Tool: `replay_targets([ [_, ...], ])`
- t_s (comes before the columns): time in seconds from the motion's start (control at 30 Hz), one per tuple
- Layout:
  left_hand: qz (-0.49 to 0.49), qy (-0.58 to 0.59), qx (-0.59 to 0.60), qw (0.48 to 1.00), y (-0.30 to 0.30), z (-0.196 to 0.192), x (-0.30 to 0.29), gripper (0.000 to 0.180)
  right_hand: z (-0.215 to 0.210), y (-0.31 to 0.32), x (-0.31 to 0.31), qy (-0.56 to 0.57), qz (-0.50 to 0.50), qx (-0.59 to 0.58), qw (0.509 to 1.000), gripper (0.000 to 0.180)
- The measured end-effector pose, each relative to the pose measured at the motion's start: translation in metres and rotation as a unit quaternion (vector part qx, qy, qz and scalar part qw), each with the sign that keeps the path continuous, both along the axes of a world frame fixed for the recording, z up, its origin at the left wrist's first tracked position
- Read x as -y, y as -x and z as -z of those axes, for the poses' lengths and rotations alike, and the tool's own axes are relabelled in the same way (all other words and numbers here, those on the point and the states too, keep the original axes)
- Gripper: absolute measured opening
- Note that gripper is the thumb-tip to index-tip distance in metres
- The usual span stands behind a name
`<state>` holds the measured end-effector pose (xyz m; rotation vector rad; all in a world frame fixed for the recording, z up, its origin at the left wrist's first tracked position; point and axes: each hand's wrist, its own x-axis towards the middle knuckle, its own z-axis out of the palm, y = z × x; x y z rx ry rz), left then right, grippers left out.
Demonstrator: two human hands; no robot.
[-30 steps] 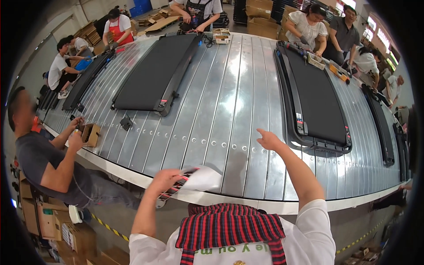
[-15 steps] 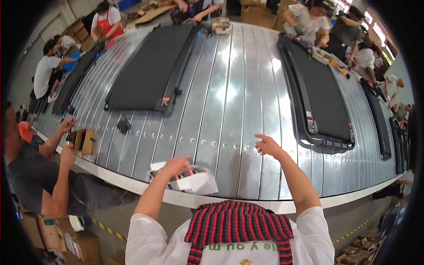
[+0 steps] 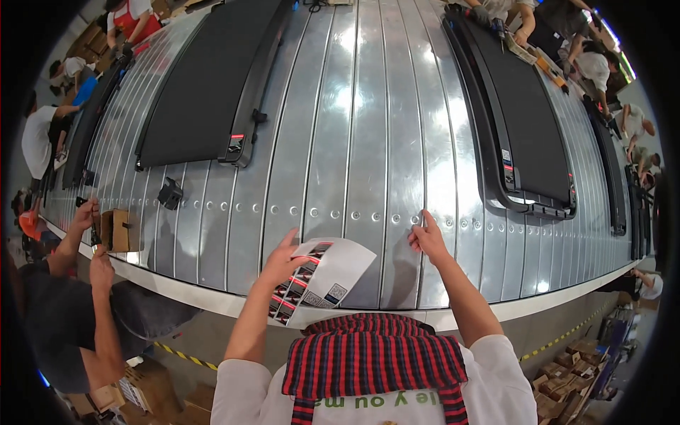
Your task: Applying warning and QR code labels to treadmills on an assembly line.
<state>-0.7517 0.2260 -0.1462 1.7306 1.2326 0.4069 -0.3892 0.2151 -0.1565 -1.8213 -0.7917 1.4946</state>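
Observation:
A sheet of stickers [image 3: 333, 273], white with a strip of black-and-red labels and small square codes, tilts at the near edge of the metal table. My left hand [image 3: 282, 263] grips its left side, thumb and fingers at the labels. To the right, my right hand [image 3: 429, 239] hovers over the table with its index finger stretched out and the other fingers curled. No object shows in it, though a small label on the fingertip would be too small to make out. Beyond my hands lie two black treadmill-like decks, one left [image 3: 205, 92] and one right [image 3: 531, 120].
The ribbed metal table [image 3: 382, 142] has a row of bolt heads across it. A small black part [image 3: 169, 193] and an open cardboard box [image 3: 117, 230] sit at left, by a co-worker's hands [image 3: 99, 262]. Other people work along the far side. Cartons [image 3: 570, 368] lie at lower right.
My left hand has picked up the sticker sheet from the table edge and tilted it up. My right hand stays out to the right, index finger extended. The view has tipped downward.

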Motion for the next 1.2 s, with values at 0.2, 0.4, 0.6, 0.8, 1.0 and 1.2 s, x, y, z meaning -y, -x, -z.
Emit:
replay_targets([
  [0.2, -0.001, 0.048, -0.018, 0.999, -0.014, 0.016, -0.009, 0.021, 0.01, 0.0, -0.002, -0.03, 0.036, -0.027, 0.999, 0.061],
  [0.4, 0.025, 0.031, -0.019, 0.999, -0.019, 0.008, -0.016, 0.018, 0.007, 0.003, 0.001, -0.032, 0.08, -0.032, 0.996, 0.062],
  [0.6, 0.016, 0.099, -0.004, 0.995, -0.016, 0.008, -0.022, 0.028, 0.003, 0.007, 0.001, -0.014, 0.068, -0.017, 0.997, 0.064],
  [0.8, 0.007, 0.183, 0.059, 0.981, -0.01, 0.02, -0.026, 0.037, 0.002, 0.01, 0.008, -0.021, 0.053, -0.008, 0.998, 0.066],
  [1.0, 0.008, 0.176, 0.078, 0.981, -0.011, 0.018, -0.022, 0.06, 0.003, 0.015, 0.025, -0.033, 0.064, -0.019, 0.997, 0.067],
  [1.2, 0.025, 0.148, 0.078, 0.986, -0.002, 0.035, -0.018, 0.058, 0.005, 0.024, 0.043, -0.033, 0.066, -0.026, 0.997, 0.069],
])
